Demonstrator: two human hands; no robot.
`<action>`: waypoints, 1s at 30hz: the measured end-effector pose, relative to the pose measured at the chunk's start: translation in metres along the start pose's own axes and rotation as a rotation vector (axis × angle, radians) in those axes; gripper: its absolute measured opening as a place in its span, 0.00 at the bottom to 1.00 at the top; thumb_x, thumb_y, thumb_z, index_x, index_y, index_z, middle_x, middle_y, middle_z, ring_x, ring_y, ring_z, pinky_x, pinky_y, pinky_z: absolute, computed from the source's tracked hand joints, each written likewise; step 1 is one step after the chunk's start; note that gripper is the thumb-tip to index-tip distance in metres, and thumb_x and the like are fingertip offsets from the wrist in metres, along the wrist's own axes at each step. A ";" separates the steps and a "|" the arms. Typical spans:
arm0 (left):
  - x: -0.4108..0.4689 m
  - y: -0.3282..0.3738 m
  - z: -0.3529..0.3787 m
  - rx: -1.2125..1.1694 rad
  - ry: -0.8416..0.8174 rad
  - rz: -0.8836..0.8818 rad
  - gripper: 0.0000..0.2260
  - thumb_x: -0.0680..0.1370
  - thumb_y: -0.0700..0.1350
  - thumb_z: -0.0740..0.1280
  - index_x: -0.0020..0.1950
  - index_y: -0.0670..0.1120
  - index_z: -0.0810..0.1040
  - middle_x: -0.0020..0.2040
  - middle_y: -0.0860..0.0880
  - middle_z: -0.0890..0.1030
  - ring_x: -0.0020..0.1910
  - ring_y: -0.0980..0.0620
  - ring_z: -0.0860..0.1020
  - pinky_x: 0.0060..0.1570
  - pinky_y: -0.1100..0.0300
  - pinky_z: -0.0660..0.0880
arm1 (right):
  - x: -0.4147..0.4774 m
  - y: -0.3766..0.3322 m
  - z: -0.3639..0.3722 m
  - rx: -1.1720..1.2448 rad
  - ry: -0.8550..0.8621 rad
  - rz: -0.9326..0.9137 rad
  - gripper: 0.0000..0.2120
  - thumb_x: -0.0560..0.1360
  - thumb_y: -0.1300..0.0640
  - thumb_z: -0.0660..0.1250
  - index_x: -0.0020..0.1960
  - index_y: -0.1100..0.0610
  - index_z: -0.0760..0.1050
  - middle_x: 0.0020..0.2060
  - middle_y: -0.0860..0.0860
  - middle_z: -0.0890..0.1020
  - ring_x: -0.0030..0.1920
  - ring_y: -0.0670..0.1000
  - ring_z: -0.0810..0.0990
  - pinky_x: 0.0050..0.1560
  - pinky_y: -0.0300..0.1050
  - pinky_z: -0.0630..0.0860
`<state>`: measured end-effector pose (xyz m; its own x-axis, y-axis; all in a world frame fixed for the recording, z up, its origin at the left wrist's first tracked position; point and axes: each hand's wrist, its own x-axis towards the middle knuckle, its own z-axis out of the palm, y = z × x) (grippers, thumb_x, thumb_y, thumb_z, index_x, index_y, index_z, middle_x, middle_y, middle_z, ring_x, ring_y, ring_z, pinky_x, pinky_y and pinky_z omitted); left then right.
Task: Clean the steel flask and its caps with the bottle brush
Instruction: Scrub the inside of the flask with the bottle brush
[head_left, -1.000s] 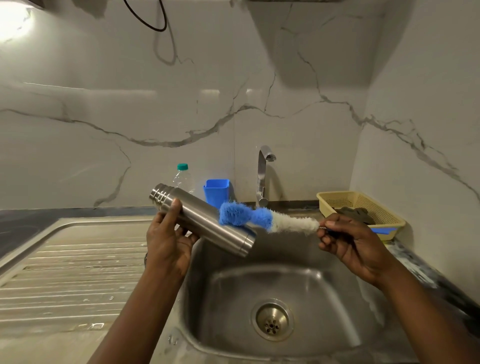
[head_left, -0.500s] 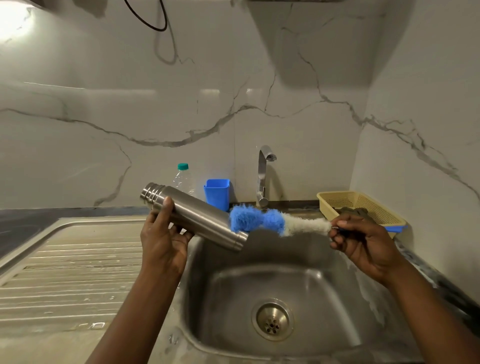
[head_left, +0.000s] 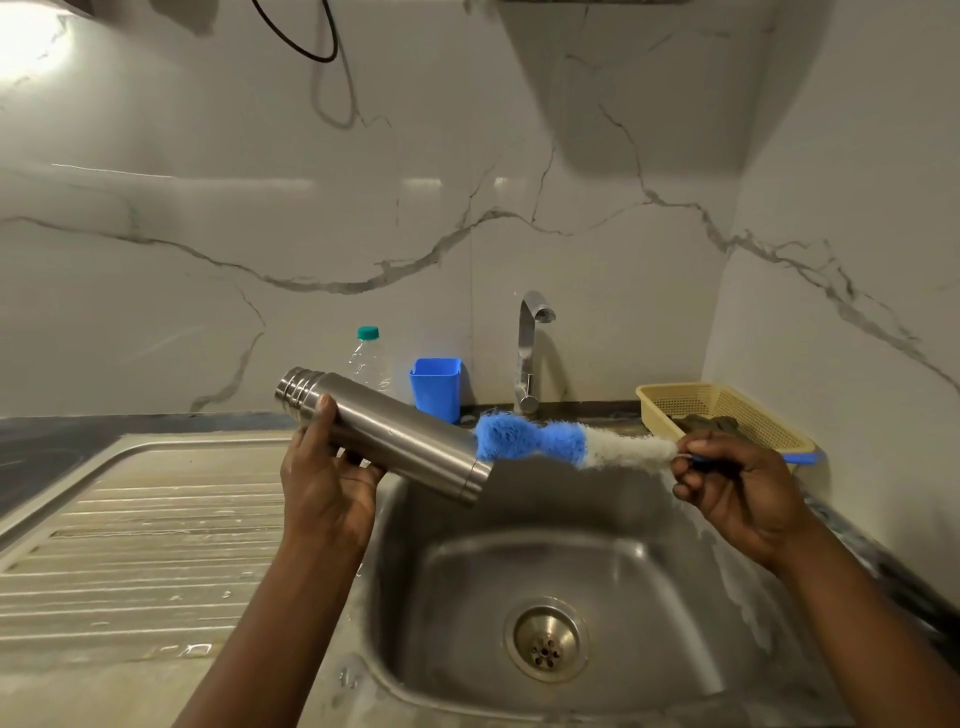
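Observation:
The steel flask (head_left: 387, 434) lies tilted in the air over the left rim of the sink, its ridged end up to the left and its other end down to the right. My left hand (head_left: 324, 480) grips its body from below, thumb on top. The bottle brush (head_left: 563, 441), blue at the tip and white nearer the handle, points left, and its blue tip touches the flask's lower right end. My right hand (head_left: 732, 480) grips the brush's handle on the right. No caps are in sight.
Below the hands is the steel sink basin (head_left: 649, 587) with its drain (head_left: 545, 644); a ribbed drainboard (head_left: 135, 540) lies to the left. A tap (head_left: 530, 353), a blue cup (head_left: 436, 387) and a clear bottle (head_left: 370, 358) stand at the back. A yellow basket (head_left: 727, 410) sits back right.
The flask has shifted left and slightly up. The brush has drawn to the right, so its blue tip now meets the flask's end instead of lying along its side.

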<state>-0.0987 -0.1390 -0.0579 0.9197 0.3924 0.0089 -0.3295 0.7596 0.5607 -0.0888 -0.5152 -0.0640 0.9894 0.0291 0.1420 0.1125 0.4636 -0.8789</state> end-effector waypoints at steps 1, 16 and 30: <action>0.000 0.000 0.000 -0.010 0.007 -0.001 0.24 0.81 0.48 0.73 0.75 0.44 0.74 0.68 0.41 0.80 0.67 0.40 0.81 0.56 0.38 0.83 | 0.000 -0.001 -0.002 0.007 0.015 -0.006 0.13 0.73 0.67 0.60 0.34 0.61 0.80 0.28 0.58 0.77 0.25 0.49 0.74 0.27 0.43 0.77; -0.009 -0.015 0.007 0.056 0.051 -0.014 0.24 0.81 0.47 0.72 0.75 0.43 0.73 0.72 0.37 0.77 0.68 0.38 0.79 0.63 0.37 0.79 | -0.002 0.016 0.023 -0.059 -0.113 0.018 0.06 0.74 0.65 0.65 0.41 0.64 0.81 0.35 0.61 0.80 0.30 0.51 0.77 0.33 0.45 0.82; -0.022 -0.028 0.017 0.182 -0.025 -0.088 0.25 0.77 0.44 0.75 0.72 0.43 0.73 0.62 0.42 0.81 0.60 0.44 0.83 0.55 0.45 0.82 | -0.002 0.016 0.022 -0.053 -0.124 0.001 0.07 0.75 0.65 0.65 0.43 0.63 0.81 0.36 0.61 0.80 0.32 0.51 0.78 0.35 0.45 0.82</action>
<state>-0.1063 -0.1778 -0.0597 0.9491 0.3138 -0.0274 -0.2057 0.6835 0.7004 -0.0915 -0.4883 -0.0679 0.9710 0.1401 0.1939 0.1199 0.4164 -0.9012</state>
